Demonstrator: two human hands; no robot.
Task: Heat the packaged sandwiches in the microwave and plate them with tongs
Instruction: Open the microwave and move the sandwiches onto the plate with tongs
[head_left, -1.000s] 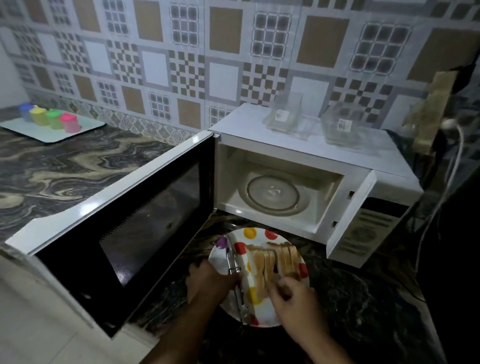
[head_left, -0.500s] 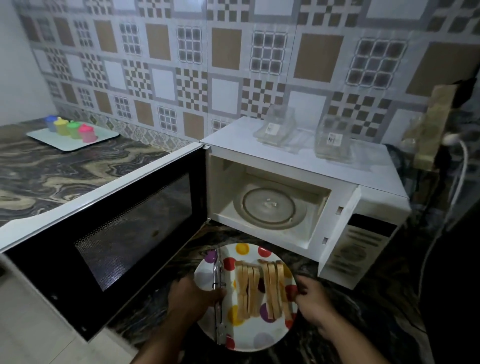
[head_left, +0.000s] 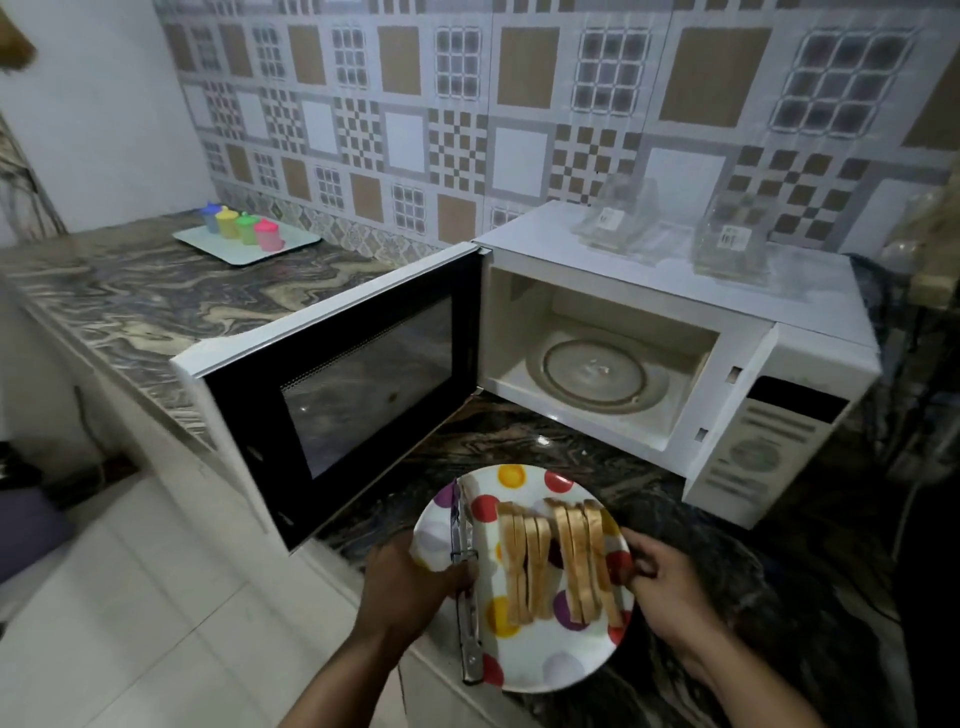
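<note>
A white plate with coloured dots (head_left: 524, 665) carries two sandwiches (head_left: 558, 564) standing on edge and metal tongs (head_left: 466, 587) along its left side. My left hand (head_left: 410, 587) grips the plate's left rim, with the thumb over the tongs. My right hand (head_left: 670, 587) grips the right rim. The plate is held above the counter's front edge. Behind it the white microwave (head_left: 810, 332) stands with its door (head_left: 332, 384) swung wide open and an empty glass turntable (head_left: 597, 374). Two empty clear sandwich packages (head_left: 675, 234) lie on top of the microwave.
A dark marbled counter (head_left: 130, 301) runs left, with a pale tray (head_left: 249, 244) of several coloured cups at the far back. A patterned tile wall stands behind. White floor tiles lie below left. Cables and dark clutter sit right of the microwave.
My right hand left the sandwiches and took the plate's right rim. The plate has come off the counter toward me, and the view has pulled back and swung left.
</note>
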